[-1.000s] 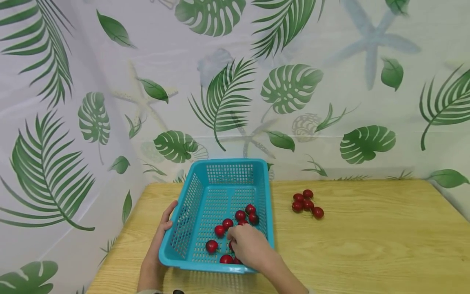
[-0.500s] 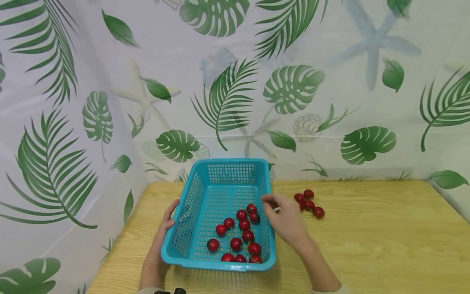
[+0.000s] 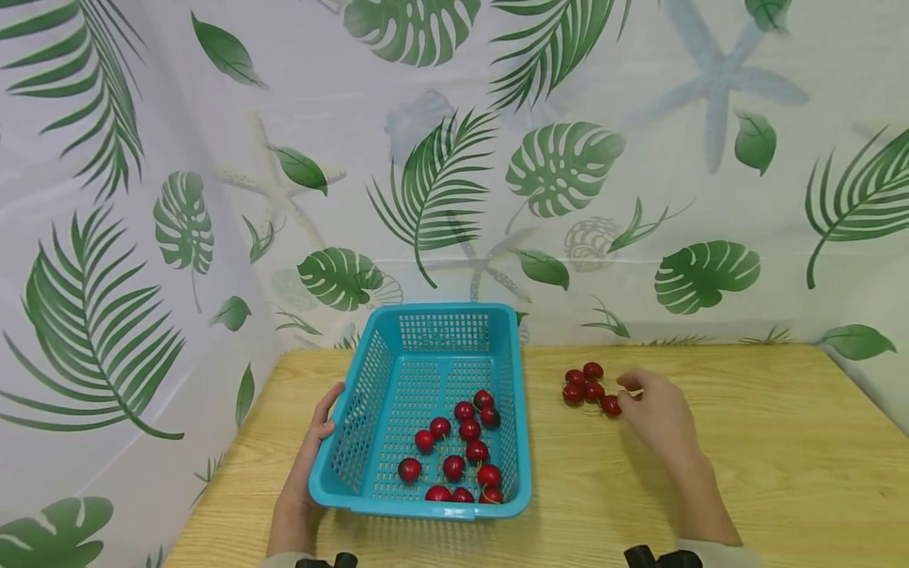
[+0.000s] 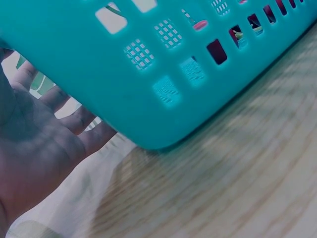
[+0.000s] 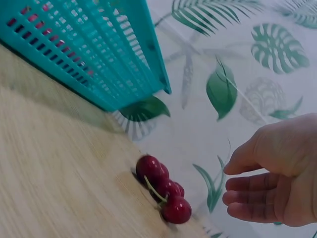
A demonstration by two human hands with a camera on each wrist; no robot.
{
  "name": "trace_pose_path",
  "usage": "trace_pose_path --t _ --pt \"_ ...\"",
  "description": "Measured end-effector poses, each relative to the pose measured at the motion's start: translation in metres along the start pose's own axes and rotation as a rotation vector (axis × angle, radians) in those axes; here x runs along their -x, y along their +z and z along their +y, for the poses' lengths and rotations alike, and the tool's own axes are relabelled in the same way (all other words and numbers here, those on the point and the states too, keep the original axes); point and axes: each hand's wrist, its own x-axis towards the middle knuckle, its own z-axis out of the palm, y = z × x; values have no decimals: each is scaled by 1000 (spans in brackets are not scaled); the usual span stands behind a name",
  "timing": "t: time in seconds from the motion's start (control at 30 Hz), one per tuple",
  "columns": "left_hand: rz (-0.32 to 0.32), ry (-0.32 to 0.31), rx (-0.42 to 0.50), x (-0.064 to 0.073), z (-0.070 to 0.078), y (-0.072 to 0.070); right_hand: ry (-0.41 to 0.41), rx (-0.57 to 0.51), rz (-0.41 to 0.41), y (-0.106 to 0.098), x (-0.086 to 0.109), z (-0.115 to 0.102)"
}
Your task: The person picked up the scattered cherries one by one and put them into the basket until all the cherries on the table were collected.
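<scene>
Several dark red cherries (image 3: 593,391) with thin stems lie in a cluster on the table, right of a blue plastic basket (image 3: 525,450). My right hand (image 3: 660,414) is just beside the nearest cherry (image 3: 611,406), thumb and fingers parted with nothing between them. From the right wrist, a gap shows between the fingertips and the cherries (image 5: 177,210). My left hand (image 3: 307,454) touches the basket's left side. In the left wrist view its fingers (image 4: 79,120) lie extended against the blue wall (image 4: 114,94). More cherries (image 3: 454,468) sit inside, mostly toward the basket's near right.
The light wooden table (image 3: 746,450) extends to the right of my right hand. Behind it hangs a white cloth (image 3: 625,300) printed with green leaves and starfish, which also covers the left side. The basket's back rim (image 3: 443,308) is close to the cloth.
My right hand has come out of the basket, passed over its right rim and moved right to the cherries on the table. The left hand stays at the basket.
</scene>
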Motion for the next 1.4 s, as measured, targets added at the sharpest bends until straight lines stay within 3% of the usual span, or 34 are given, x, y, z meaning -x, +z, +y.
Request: trace_pose_path --t 0.1,0.3,0.53,0.73,1.03,1.27,1.4 --pt "1 -5 -1 1 0 -1 17 20 -32 -3 -2 9" --pt "85 -92 -58 4 6 2 30 54 -119 12 -4 10" --pt "71 -96 -17 4 7 3 -12 29 -198 31 0 2" --pt "22 -51 16 5 4 1 -11 37 -212 35 -1 7" --pt "49 -98 -16 5 5 4 -76 74 -181 40 -2 15" --pt "-11 25 -32 1 0 -2 -42 70 -165 39 -4 19" --pt "-17 -4 -9 0 0 -3 -36 41 -173 35 -3 16"
